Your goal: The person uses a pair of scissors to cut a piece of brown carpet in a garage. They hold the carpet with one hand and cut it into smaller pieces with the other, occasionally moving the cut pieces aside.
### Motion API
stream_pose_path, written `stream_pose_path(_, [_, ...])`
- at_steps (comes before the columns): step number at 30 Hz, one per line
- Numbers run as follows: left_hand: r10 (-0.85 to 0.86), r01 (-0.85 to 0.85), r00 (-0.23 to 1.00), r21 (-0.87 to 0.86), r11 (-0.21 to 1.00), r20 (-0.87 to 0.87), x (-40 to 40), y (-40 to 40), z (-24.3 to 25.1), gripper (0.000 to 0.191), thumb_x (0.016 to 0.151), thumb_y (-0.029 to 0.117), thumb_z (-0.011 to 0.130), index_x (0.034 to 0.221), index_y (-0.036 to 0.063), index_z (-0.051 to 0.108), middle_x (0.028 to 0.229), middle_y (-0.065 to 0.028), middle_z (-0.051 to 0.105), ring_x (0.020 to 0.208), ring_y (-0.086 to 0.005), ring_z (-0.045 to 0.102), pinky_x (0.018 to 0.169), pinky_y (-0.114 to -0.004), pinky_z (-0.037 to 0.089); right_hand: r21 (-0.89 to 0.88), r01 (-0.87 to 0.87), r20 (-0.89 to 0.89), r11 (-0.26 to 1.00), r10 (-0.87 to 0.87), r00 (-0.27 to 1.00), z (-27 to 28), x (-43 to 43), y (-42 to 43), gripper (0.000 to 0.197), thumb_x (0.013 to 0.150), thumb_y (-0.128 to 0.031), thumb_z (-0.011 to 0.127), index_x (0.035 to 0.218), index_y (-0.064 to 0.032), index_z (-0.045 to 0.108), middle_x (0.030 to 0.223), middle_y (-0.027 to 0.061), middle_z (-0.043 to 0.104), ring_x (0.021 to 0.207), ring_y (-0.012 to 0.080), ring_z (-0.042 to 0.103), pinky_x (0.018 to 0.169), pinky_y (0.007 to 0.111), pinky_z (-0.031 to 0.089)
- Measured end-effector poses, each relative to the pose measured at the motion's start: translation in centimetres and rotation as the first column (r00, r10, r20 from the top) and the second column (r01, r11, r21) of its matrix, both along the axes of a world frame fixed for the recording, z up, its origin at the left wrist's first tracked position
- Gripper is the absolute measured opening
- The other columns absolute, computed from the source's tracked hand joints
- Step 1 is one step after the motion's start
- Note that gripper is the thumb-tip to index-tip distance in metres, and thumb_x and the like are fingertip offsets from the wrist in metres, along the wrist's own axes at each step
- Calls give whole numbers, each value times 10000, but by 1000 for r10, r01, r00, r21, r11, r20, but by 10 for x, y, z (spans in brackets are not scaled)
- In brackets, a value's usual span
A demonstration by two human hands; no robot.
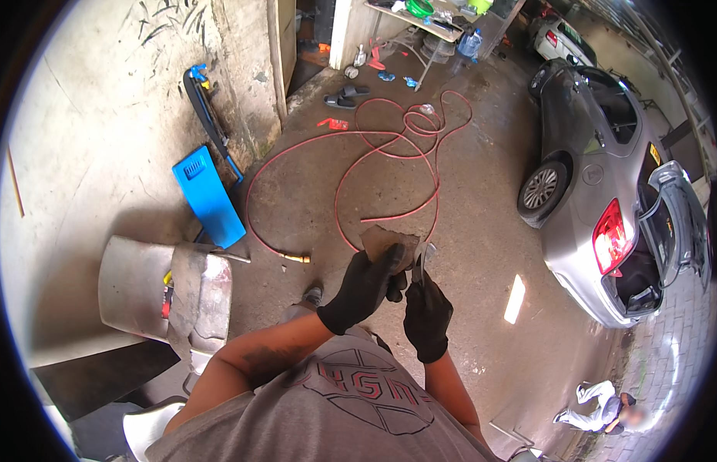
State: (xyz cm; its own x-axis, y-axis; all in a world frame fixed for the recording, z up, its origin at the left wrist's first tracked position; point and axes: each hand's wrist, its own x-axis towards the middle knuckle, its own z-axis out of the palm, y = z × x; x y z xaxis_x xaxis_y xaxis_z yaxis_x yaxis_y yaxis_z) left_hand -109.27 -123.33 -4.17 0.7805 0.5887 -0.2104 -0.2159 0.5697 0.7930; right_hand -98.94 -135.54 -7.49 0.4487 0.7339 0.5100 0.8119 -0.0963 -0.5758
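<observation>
In front of my body, both hands wear black gloves. My left hand (364,283) grips a ragged-edged piece of brown sheet (387,247), thumb on top; whether it is sandpaper or cardboard I cannot tell. Close by on the right, my right hand (429,317) is closed around a cutting tool with a metal blade (418,260), either scissors or a knife. The blade rises at the sheet's right edge. How far the blade overlaps the sheet is unclear, and the tool's handle is mostly hidden by my fingers.
A red hose (341,133) lies looped across the concrete floor, its brass fitting (302,259) near my foot. On the right stands a silver car (572,231) with its trunk open. A blue plastic panel (211,196) leans at the left wall. Another person (604,407) is at lower right.
</observation>
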Motion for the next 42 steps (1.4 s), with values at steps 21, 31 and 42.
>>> stream_pose_path(21, [41, -40, 993, 6, 999, -110, 19, -8, -4, 501, 940, 525, 517, 778, 54, 572, 532, -30, 496, 405, -109, 467, 383, -264, 371, -100, 79, 11, 992, -79, 997, 4, -5, -8, 282, 911, -50, 549, 1171, 44, 601, 886, 219, 665, 732, 321, 679, 619, 371, 525])
stream_pose_path(31, [302, -160, 934, 533, 831, -190, 19, -18, -10, 496, 991, 431, 452, 753, 19, 590, 512, -96, 522, 474, -199, 569, 436, -359, 391, -1, 107, 19, 994, -107, 994, 15, -14, 8, 319, 880, -56, 606, 1198, -30, 610, 779, 163, 656, 620, 272, 656, 527, 352, 491])
stream_pose_path(42, [84, -90, 991, -59, 994, -102, 11, -12, -2, 427, 957, 450, 540, 775, 64, 570, 562, 5, 474, 444, -92, 448, 396, -267, 364, -144, 101, -46, 984, -109, 993, 6, -18, -1, 280, 901, -84, 586, 1176, -36, 616, 821, 163, 655, 649, 289, 649, 555, 373, 493])
